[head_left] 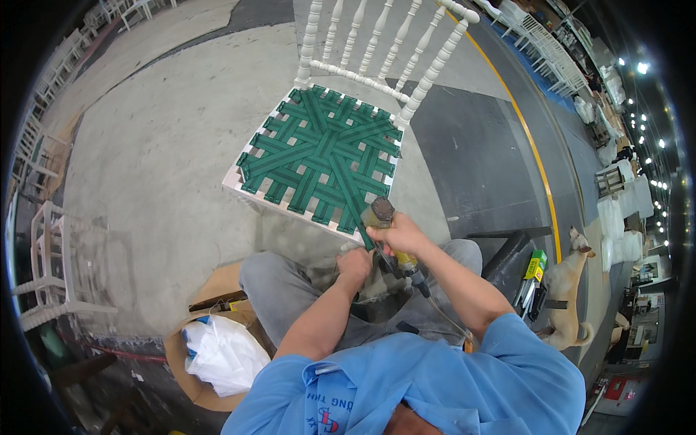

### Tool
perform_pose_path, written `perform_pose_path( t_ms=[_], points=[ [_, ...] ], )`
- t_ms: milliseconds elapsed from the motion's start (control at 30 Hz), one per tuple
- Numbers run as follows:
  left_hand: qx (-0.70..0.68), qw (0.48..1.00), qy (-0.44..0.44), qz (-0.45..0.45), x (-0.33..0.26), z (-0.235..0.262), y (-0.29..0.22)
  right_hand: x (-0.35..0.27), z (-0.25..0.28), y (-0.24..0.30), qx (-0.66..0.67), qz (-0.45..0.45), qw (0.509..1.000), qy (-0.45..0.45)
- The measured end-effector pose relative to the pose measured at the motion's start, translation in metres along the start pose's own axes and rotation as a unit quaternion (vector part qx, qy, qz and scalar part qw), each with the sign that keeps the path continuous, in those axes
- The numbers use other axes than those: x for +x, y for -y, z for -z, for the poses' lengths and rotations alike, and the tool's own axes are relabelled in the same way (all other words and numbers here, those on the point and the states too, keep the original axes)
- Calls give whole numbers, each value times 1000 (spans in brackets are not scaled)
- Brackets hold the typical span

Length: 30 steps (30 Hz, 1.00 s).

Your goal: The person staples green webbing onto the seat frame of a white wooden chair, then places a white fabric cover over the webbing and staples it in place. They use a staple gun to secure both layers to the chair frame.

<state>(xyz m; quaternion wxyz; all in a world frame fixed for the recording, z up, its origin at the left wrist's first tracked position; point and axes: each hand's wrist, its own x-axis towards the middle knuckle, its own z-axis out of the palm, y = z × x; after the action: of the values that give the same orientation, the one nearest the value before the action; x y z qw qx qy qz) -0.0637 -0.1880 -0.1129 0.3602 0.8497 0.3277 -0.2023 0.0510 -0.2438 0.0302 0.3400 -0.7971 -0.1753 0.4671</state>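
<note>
While the right hand (403, 236) wraps its fingers around an air tool (381, 211), the left hand (354, 264) touches the strap (352, 190), finger closure unclear; the chair (293, 209) stands just beyond the fingers.

You have a yellow line (542, 174) running along the floor (145, 167). Left of that line, your floor turns dark grey, then pale, marked concrete; well left of it stands a white chair (67, 264). Right of the line, you see white chairs (552, 56) crowded by blue sheeting (529, 67), and farther right, bright lamps (642, 68).
</note>
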Motion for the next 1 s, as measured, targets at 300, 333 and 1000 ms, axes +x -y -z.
perform_pose_path(
  t_ms=[300, 333, 1000],
  points=[
    [-87, 996, 3, -6, -1, 4, -2, -9, 16, -5, 92, 36, 995, -20],
    [-117, 993, 1, -1, -2, 7, 0, -17, 24, -1, 100, 41, 994, -22],
    [-594, 786, 150, -76, 61, 126, 14, 5, 24, -15, 58, -8, 998, -19]
  ],
)
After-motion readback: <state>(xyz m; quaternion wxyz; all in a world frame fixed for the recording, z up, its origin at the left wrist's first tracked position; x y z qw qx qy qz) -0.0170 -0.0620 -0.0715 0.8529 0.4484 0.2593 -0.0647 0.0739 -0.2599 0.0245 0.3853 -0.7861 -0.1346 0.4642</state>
